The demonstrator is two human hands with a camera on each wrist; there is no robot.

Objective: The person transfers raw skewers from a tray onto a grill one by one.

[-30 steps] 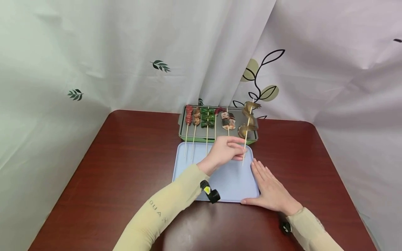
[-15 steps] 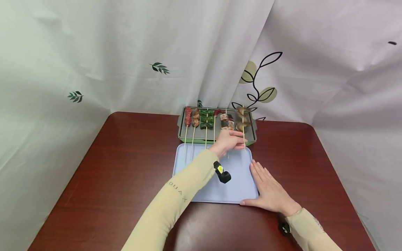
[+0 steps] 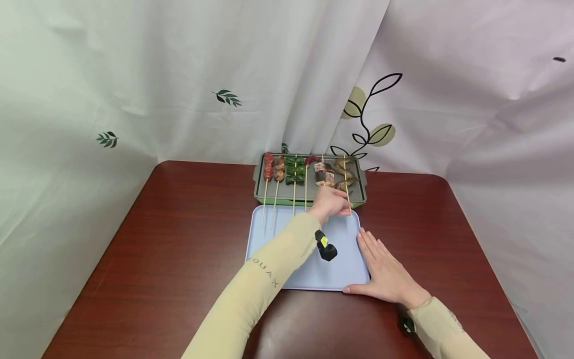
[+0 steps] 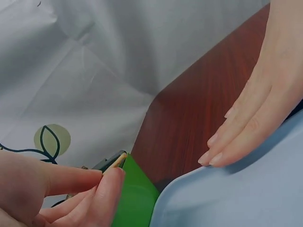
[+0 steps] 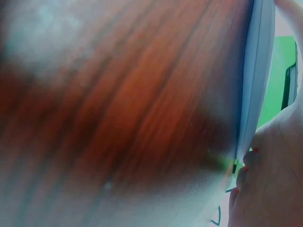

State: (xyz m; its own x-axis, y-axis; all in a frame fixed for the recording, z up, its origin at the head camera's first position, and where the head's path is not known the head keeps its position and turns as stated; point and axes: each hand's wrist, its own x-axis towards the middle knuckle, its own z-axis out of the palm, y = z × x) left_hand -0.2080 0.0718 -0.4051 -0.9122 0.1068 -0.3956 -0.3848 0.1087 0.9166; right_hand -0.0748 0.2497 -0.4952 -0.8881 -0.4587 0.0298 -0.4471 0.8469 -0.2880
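Note:
In the head view my left hand [image 3: 331,202] pinches the stick of a shrimp skewer [image 3: 345,173] between thumb and fingers. The shrimp lie over the right end of a green-sided grill pan [image 3: 284,194]. From the left wrist, the stick's blunt end [image 4: 117,161] pokes out between the fingertips. My right hand [image 3: 387,274] rests against the right edge of a light blue tray [image 3: 350,264], fingers straight and thumb at the near corner. The right wrist view catches part of that hand [image 5: 272,170] beside the tray's rim [image 5: 255,71].
Left of the shrimp, the pan bears skewers of red meat [image 3: 268,167], browned meat [image 3: 279,169], green pepper [image 3: 294,171], a dark red curled piece [image 3: 311,160] and fish chunks [image 3: 325,174]. Their sticks reach toward the tray. A white curtain [image 3: 202,75] hangs behind the brown table [image 3: 193,224].
My left hand has moved forward and slightly left, lowering the shrimp skewer from above the pan's right edge to beside the fish skewer. My right hand has stayed at the tray.

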